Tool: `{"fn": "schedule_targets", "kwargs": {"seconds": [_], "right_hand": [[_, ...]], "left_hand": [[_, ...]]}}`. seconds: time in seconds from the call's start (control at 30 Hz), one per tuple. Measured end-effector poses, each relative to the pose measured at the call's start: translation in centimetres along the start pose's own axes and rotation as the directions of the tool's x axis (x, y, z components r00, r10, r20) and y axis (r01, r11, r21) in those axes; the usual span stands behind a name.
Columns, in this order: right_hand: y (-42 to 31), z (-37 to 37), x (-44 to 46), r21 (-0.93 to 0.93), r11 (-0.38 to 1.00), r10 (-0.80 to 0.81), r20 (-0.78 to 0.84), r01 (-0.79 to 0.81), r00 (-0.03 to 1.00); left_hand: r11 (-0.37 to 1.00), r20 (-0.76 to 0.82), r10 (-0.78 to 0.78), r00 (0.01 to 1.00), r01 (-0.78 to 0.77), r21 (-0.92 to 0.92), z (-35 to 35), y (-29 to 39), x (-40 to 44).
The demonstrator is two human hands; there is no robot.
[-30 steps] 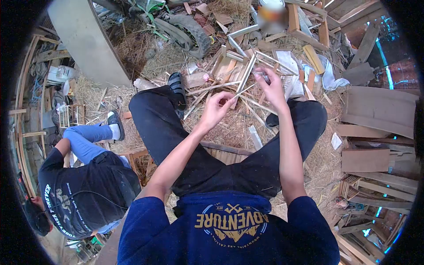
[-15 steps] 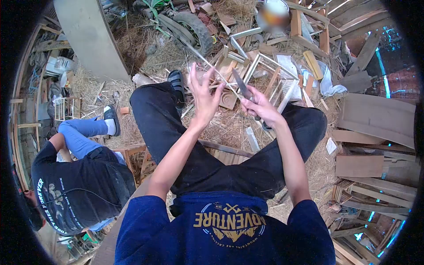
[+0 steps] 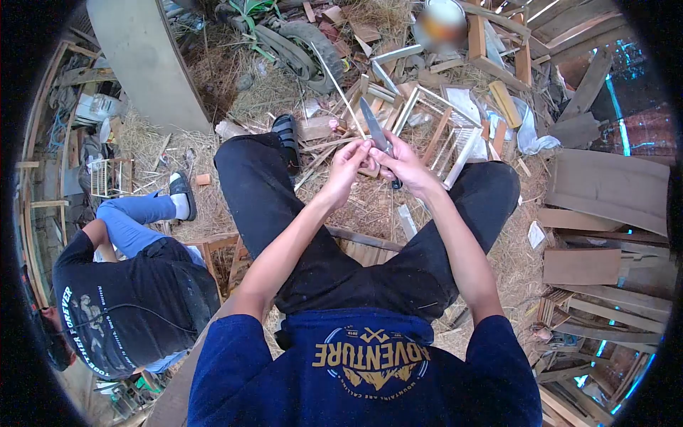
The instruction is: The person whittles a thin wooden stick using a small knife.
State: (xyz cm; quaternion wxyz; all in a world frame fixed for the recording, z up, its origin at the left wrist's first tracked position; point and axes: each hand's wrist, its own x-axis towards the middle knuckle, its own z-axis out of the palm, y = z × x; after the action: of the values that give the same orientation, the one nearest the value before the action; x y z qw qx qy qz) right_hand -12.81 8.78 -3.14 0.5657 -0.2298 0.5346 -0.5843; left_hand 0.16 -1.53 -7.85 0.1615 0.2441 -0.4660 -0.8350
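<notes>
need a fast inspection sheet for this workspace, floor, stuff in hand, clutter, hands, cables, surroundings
surface: ground strewn with straw
things in hand: knife, blade bare; thin stick; whether they touch is unclear
clutter: slatted frames, tyre, yellowish block, white cloth
hands: left hand has its fingers at the stick's lower end; right hand grips the knife
cables: dark cord across the co-worker's shirt, kind unclear
surroundings: co-worker at left, boards at right
</notes>
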Motion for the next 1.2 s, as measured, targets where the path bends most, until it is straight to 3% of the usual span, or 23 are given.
{"fn": "schedule_targets", "kwargs": {"seconds": [0.1,0.2,0.23,0.33,0.43,0.53,0.63,0.8,0.83,1.0,1.13,1.2], "right_hand": [[0.7,0.9,0.4,-0.372,0.909,-0.263,-0.166,0.187,0.95],[0.9,0.6,0.4,-0.669,0.742,-0.343,-0.318,0.047,0.884],[1.4,0.1,0.8,-0.658,0.752,-0.329,-0.334,0.031,0.883],[1.6,0.2,1.0,-0.689,0.702,-0.49,-0.283,0.18,0.824],[-0.1,0.9,0.2,-0.696,0.707,-0.39,-0.238,0.124,0.89],[0.5,0.7,0.7,-0.812,0.482,-0.605,-0.035,0.33,0.795],[-0.1,1.1,0.2,-0.834,0.472,-0.497,0.016,0.287,0.867],[0.6,1.2,0.9,-0.735,0.634,-0.412,-0.058,0.24,0.91],[0.7,1.1,1.0,-0.713,0.662,-0.39,-0.066,0.23,0.918],[0.5,0.6,0.4,-0.838,0.504,-0.409,-0.017,0.21,0.912],[0.9,0.4,0.4,-0.95,0.203,-0.543,0.092,0.237,0.835],[1.0,0.4,0.5,-0.96,0.154,-0.546,0.116,0.235,0.83]], "left_hand": [[0.999,-0.107,0.044,0.993,-0.043,0.016,-0.1,-0.2,0.2],[0.999,-0.229,-0.016,0.973,0.004,-0.051,0.1,0.2,0.3],[0.993,-0.242,-0.05,0.969,0.023,-0.113,0.3,0.8,0.3],[0.979,-0.198,-0.108,0.974,0.069,-0.194,0.2,0.8,0.3],[0.966,-0.126,-0.15,0.981,0.118,-0.229,-0.3,0.2,0.2],[0.951,-0.099,-0.196,0.976,0.165,-0.263,-0.6,0.0,0.1],[0.946,-0.11,-0.217,0.97,0.181,-0.267,-0.4,-0.1,0.1],[0.959,-0.142,-0.183,0.973,0.145,-0.242,0.5,0.4,0.1],[0.978,-0.153,-0.159,0.975,0.134,-0.161,0.4,0.4,0.1],[0.976,-0.143,-0.073,0.987,0.1,0.191,-0.7,0.2,0.2],[0.988,-0.158,-0.103,0.982,0.119,0.099,-0.8,-0.4,0.1],[0.989,-0.126,-0.134,0.983,0.141,0.051,-1.2,-0.4,0.1]]}}
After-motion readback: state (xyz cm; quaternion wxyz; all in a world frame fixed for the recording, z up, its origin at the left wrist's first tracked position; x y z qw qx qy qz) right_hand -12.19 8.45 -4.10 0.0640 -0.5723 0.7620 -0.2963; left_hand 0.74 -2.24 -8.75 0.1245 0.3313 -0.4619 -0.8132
